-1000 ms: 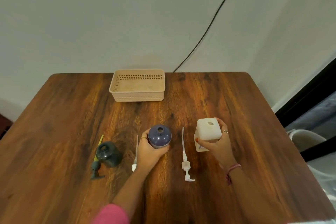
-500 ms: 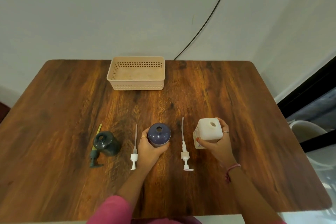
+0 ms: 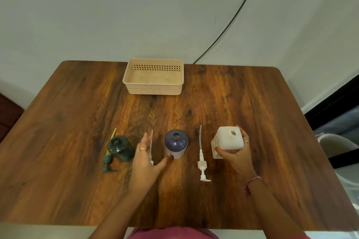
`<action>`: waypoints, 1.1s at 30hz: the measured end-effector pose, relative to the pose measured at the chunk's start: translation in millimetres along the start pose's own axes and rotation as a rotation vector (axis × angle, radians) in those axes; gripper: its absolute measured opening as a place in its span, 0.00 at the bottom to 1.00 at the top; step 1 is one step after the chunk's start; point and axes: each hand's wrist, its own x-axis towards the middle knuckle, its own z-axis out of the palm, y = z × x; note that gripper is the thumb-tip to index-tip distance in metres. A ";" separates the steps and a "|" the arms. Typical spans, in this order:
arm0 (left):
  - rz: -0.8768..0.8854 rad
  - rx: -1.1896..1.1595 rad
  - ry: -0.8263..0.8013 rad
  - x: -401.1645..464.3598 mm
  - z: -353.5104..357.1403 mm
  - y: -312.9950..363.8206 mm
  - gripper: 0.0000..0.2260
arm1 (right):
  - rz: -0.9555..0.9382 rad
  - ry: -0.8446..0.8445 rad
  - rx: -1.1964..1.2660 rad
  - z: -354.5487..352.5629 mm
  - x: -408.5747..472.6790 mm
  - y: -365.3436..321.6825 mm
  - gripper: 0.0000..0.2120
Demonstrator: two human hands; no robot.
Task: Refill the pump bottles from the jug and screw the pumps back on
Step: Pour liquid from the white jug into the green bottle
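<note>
Three uncapped bottles stand in a row on the wooden table (image 3: 252,103): a dark green bottle (image 3: 120,148), a purple bottle (image 3: 176,143) and a white square bottle (image 3: 227,141). My right hand (image 3: 236,154) grips the white bottle from its near side. My left hand (image 3: 145,159) hovers with straight fingers between the green and purple bottles, over a white pump (image 3: 151,148) lying there. Another white pump (image 3: 202,159) lies between the purple and white bottles. A green pump (image 3: 107,163) lies left of the green bottle. No jug is in view.
A beige perforated basket (image 3: 153,88) with nothing in it sits at the table's far edge. A black cable (image 3: 231,23) runs up the wall behind. A white chair (image 3: 338,147) stands off the table's right side.
My left hand has let go of the purple bottle and moved left, fingers spread. My right hand keeps its grip on the white bottle. The camera has tilted, so the table sits lower in view.
</note>
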 end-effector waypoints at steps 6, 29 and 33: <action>0.078 0.048 0.219 5.0 -40.3 4.5 0.35 | 0.003 0.011 -0.029 0.5 -0.1 0.0 0.43; -0.288 -0.127 0.245 33.1 -46.9 -63.6 0.54 | 0.062 0.057 -0.011 4.4 -3.3 1.2 0.45; -0.313 -0.166 0.291 33.8 -43.3 -65.1 0.43 | 0.056 0.088 -0.027 7.7 -3.1 -0.7 0.41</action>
